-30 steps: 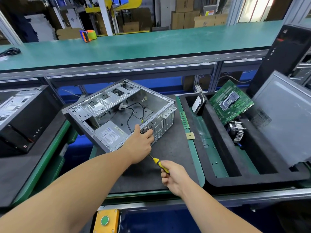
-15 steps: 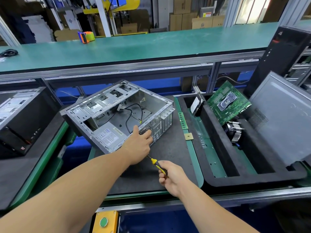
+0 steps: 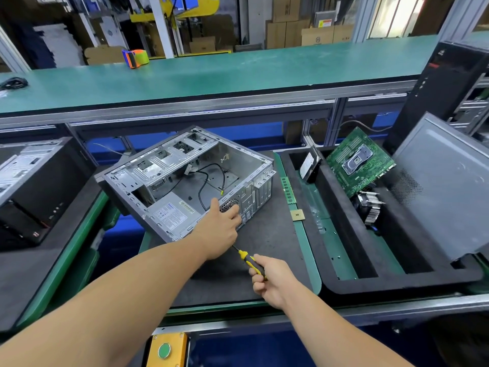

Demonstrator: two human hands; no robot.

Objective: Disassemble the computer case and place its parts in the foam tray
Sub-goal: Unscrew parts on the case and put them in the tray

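Observation:
An open grey computer case [image 3: 185, 178] lies on its side on a dark mat, with its power supply [image 3: 173, 214] still inside at the near corner. My left hand [image 3: 219, 229] grips the case's near rear edge beside the fan grille. My right hand [image 3: 272, 280] holds a yellow-and-black screwdriver [image 3: 250, 262], its shaft pointing at the case's rear panel under my left hand. The black foam tray [image 3: 397, 282] on the right holds a green motherboard [image 3: 360, 161], a hard drive [image 3: 309, 165], a heatsink [image 3: 370, 207] and a grey side panel [image 3: 444, 186].
A memory stick [image 3: 287, 190] and a CPU chip [image 3: 297, 215] lie on the mat's right edge. Another black computer case [image 3: 34, 189] sits at the left. A black tower [image 3: 447, 88] stands at the far right. A tape dispenser [image 3: 136, 58] rests on the upper green shelf.
The view has drifted slightly. Both hands stay in nearly the same place at the case's rear corner, the right one still holding the screwdriver.

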